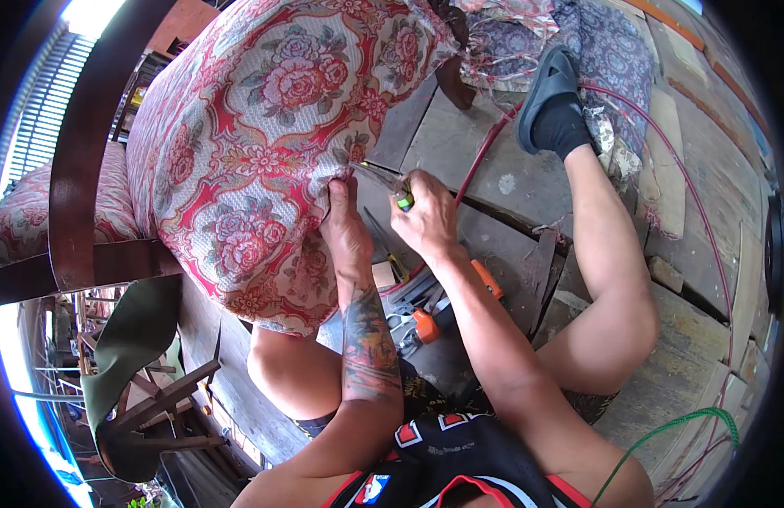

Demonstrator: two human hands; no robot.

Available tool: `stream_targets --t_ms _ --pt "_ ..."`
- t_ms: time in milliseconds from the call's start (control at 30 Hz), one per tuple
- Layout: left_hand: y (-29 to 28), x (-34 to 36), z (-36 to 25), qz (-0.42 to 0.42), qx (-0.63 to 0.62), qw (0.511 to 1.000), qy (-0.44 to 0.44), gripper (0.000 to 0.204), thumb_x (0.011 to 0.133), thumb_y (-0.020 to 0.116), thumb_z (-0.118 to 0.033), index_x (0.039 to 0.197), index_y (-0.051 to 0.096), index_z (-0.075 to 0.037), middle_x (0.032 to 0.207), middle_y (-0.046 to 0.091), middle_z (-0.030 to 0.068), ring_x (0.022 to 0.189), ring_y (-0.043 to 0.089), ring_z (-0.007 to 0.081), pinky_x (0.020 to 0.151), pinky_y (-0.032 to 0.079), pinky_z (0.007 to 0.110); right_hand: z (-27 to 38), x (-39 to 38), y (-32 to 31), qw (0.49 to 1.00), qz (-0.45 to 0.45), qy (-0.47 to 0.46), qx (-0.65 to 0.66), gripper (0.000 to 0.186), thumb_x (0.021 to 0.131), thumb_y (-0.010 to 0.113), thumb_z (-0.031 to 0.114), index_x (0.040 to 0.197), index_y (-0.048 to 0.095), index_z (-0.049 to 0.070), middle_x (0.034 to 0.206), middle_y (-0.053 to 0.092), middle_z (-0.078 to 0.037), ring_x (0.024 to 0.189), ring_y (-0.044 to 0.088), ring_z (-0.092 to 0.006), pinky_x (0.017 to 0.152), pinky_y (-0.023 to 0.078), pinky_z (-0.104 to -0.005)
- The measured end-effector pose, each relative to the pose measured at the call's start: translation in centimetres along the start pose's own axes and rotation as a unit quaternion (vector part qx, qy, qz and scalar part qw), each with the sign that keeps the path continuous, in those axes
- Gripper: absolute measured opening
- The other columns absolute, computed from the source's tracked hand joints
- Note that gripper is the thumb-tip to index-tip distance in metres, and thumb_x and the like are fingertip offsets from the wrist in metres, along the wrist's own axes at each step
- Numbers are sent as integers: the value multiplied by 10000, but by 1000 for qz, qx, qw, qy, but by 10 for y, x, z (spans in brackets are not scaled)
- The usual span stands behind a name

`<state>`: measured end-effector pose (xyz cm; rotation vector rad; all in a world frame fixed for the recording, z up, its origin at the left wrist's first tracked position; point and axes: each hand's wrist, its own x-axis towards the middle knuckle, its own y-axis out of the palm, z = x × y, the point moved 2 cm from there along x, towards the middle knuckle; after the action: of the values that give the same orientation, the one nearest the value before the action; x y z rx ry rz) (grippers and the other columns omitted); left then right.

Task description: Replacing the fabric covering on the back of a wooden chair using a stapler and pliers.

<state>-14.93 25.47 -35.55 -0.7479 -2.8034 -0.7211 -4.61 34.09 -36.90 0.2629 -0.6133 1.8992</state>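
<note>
A red and cream floral upholstered cushion (290,76) fills the upper left. My left hand (345,224) grips its lower right edge, thumb pressed on the fabric. My right hand (426,212) is closed on a hand tool with a green and black handle (404,197), whose thin metal tip reaches up to the fabric just right of my left thumb. Under my arms on the boards lie a tool with an orange body (427,327), a second orange tool part (486,278) and a yellow-handled tool (397,267), partly hidden.
A dark wooden chair frame (74,203) stands at left, a green folded piece (129,347) below it. A red hose (680,161) crosses the plank floor (697,330). Grey patterned cloth (612,51) lies by my sandalled foot (553,97). A green cord (680,415) loops at lower right.
</note>
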Motion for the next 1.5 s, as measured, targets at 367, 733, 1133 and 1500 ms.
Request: stream_targets --t_ms 367,733,1133,1500 --pt "18 -21 -9 -77 189 978 -34 620 1066 515 -433 1452 459 49 1473 513 134 1309 502 242 1136 340 371 -14 17 -20 980 167 -95 42 287 904 721 259 1066 625 43 986 676 -184 918 664 -391 835 509 -491" --pt "82 -78 -24 53 305 934 -181 480 1034 581 -413 878 725 18 802 733 96 751 681 170 720 530 346 -158 21 -109 841 106 322 -421 406 867 721 360 1141 684 62 1144 676 -223 1107 650 -396 967 498 -474" --pt "131 89 -198 407 744 278 452 478 1045 459 -447 1484 515 -266 1583 420 66 1506 288 317 1222 284 502 -84 22 -1 818 86 308 478 728 906 697 575 1358 571 20 1301 635 -143 1165 597 -235 1007 478 -406" --pt "132 82 -192 465 741 180 450 451 1020 509 -394 1465 533 -322 1559 454 -45 1531 244 252 1250 142 570 -5 21 54 590 99 261 757 496 947 727 308 1345 573 56 1268 638 -48 1232 563 -197 1100 394 -437"
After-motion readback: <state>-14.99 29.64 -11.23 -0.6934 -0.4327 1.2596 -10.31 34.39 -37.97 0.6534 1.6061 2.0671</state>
